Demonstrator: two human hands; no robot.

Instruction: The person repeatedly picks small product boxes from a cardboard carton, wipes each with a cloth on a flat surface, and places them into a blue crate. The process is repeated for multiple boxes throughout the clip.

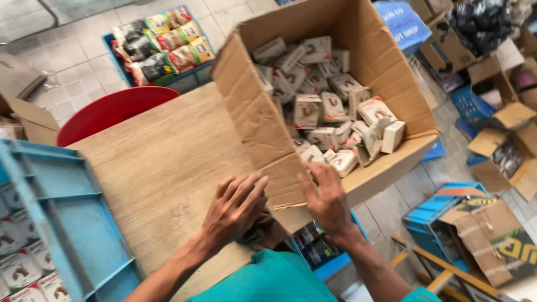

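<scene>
From the head view I see my left hand (235,207) lying flat, fingers spread, on the near flap of the big cardboard box (369,50) — palm down against the cardboard, pressing rather than gripping, nothing closed inside it. My right hand (327,198) sits just beside it on the same flap, at the box's near edge, fingers loosely curled over the cardboard; I cannot tell whether it pinches anything, since the blur hides the fingertips. The box stands tilted on the wooden table (162,168), its open top toward me, overhanging the table's right edge, and it is filled with a loose heap of small white cartons (327,106), several lying right beside my right hand's fingers. On the left, a blue plastic crate (61,218) rests against the table, with more of the same white cartons packed in rows at its lower corner. Behind the table a red round tub (112,109) shows, and beyond it a blue crate of coloured packets (159,47) on the tiled floor. To the right, well apart — more open cardboard boxes (503,140) crowd the floor.
</scene>
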